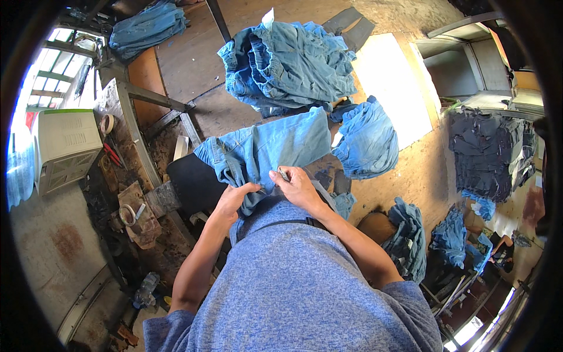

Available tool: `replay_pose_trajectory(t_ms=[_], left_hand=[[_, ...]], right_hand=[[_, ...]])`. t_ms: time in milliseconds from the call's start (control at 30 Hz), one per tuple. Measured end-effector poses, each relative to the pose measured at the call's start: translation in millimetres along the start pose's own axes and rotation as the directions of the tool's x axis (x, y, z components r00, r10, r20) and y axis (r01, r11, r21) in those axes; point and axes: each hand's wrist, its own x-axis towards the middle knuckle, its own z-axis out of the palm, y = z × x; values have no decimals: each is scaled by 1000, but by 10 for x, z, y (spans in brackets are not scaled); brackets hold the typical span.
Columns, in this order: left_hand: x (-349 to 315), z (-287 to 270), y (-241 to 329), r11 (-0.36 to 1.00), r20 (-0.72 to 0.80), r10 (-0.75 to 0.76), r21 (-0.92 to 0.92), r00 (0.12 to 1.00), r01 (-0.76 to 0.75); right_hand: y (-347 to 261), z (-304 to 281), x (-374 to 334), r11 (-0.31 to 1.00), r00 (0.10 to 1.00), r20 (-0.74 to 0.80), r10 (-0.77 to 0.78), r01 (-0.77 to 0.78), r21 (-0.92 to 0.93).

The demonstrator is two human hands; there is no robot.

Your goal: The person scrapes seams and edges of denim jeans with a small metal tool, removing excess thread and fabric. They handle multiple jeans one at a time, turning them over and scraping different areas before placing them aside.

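Observation:
A pair of blue jeans [287, 141] lies across my lap and a dark pad [190, 185], its waistband end bunched toward the left. My left hand [234, 198] is closed at the near edge of the jeans, pinching a fold of the cloth between thumb and fingers. Close by on the right, my right hand [302, 190] is closed round a small metal tool [284, 173]. Only its tip shows between thumb and forefinger, so its exact kind is hidden. The tool is just above the denim.
Beyond the jeans rises a large pile of denim [293, 64], with a smaller bundle [366, 141] at its right. Black folded cloth [489, 152] is stacked far right. A wooden bench with a tape roll [127, 215] and red-handled pliers [111, 154] stands left, below a white box-shaped appliance [67, 144].

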Motion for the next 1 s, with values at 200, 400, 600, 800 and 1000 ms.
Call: replay_pose_trajectory(t_ms=[200, 400, 600, 800, 1000], left_hand=[[-105, -163, 78, 989, 169, -113, -79, 979, 128], [-164, 9, 206, 998, 106, -67, 22, 992, 65], [-162, -43, 197, 1000, 167, -22, 2, 986, 22], [-208, -133, 254, 987, 275, -79, -111, 958, 114], [-154, 6, 290, 989, 100, -109, 108, 989, 98]], right_hand=[[12, 15, 3, 999, 1000, 4, 27, -27, 25], [-38, 10, -3, 994, 999, -36, -28, 24, -107], [36, 37, 16, 998, 998, -51, -34, 32, -53], [60, 55, 5, 998, 999, -17, 38, -37, 54], [-19, 36, 5, 990, 997, -58, -57, 49, -130]])
